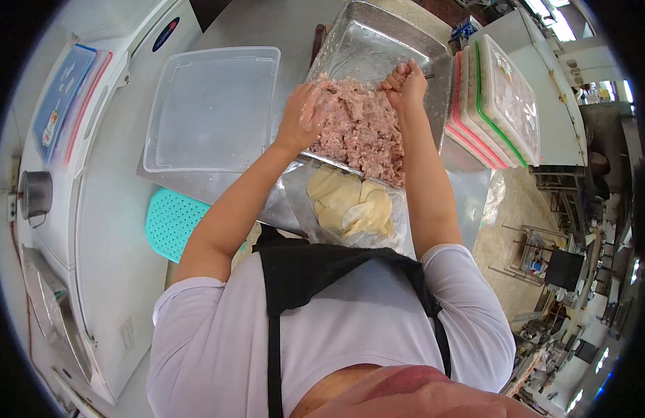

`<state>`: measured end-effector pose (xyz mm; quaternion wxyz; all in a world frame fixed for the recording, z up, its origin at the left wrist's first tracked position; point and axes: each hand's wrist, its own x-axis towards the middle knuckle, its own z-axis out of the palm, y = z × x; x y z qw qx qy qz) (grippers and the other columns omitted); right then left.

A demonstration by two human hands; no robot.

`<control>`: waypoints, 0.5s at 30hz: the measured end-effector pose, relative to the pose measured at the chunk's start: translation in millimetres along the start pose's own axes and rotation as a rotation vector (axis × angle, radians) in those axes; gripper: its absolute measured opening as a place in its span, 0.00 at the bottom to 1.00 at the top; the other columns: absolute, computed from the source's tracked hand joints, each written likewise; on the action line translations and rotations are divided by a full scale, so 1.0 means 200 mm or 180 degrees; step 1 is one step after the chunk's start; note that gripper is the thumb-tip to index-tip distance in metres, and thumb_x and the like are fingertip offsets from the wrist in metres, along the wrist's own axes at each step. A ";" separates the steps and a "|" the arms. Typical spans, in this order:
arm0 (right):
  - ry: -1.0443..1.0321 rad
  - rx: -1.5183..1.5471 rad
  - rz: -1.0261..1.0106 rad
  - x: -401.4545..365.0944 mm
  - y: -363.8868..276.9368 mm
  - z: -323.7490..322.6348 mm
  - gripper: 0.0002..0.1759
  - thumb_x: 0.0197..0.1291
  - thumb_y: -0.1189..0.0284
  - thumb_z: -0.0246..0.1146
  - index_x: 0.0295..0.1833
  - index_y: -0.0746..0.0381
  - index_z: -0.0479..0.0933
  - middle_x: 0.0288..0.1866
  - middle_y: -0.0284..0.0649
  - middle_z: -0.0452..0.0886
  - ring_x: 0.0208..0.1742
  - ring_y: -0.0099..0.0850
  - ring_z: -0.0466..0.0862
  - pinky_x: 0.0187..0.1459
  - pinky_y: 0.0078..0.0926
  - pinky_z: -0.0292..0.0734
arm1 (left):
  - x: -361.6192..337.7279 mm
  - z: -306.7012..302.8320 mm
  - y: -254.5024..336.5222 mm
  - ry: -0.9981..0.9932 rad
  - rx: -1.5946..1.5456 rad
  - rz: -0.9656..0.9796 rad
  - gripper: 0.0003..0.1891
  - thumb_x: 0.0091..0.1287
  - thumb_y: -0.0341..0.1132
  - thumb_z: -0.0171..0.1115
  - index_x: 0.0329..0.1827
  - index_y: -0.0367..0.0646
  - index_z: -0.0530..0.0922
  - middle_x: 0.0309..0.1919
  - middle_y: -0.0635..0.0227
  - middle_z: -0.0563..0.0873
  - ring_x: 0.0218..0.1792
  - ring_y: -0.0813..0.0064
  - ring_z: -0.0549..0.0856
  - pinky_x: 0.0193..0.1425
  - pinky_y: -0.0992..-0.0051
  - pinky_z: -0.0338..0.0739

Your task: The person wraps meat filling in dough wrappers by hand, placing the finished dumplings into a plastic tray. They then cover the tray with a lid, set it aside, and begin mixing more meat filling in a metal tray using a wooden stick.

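A metal tray (378, 38) holds a mound of pinkish minced meat (360, 129) in its near half. My left hand (305, 115) lies against the left side of the meat, its fingers stretched out, with bits of meat on the skin. Over the meat's right side, my right hand (407, 85) is closed in a fist. A short dark thin end shows beside that fist, but what it grips is hidden. Just below the tray, round pale dough wrappers (354, 202) lie in a clear plastic bag (301, 188).
Left of the tray sits a clear plastic container (214, 111) on the metal table (246, 24). Stacked lidded boxes (507, 97) stand at the right. A turquoise perforated stool (172, 223) is below the table's left edge, beside a white freezer (120, 209).
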<state>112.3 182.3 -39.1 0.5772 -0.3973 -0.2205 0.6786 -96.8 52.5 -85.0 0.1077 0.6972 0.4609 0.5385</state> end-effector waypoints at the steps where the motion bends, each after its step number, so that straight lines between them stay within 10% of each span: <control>1: -0.0230 -0.0234 -0.0085 -0.08 -0.02 0.02 0.23 0.69 0.57 0.47 0.21 0.55 0.62 0.10 0.29 0.52 0.11 0.25 0.50 0.18 0.29 0.49 | 0.00 0.00 0.01 -0.0106 -0.0003 -0.0214 0.17 0.66 0.36 0.56 0.56 0.42 0.74 0.54 0.55 0.79 0.57 0.52 0.75 0.63 0.58 0.65; 15: -0.0928 -0.1085 -0.0574 -0.79 -0.16 -0.06 0.27 0.67 0.55 0.54 0.18 0.60 0.62 0.10 0.33 0.60 0.11 0.25 0.56 0.17 0.25 0.48 | -0.01 -0.03 0.12 -0.1040 0.0792 -0.0362 0.25 0.61 0.55 0.59 0.58 0.52 0.78 0.65 0.59 0.71 0.70 0.58 0.62 0.74 0.45 0.44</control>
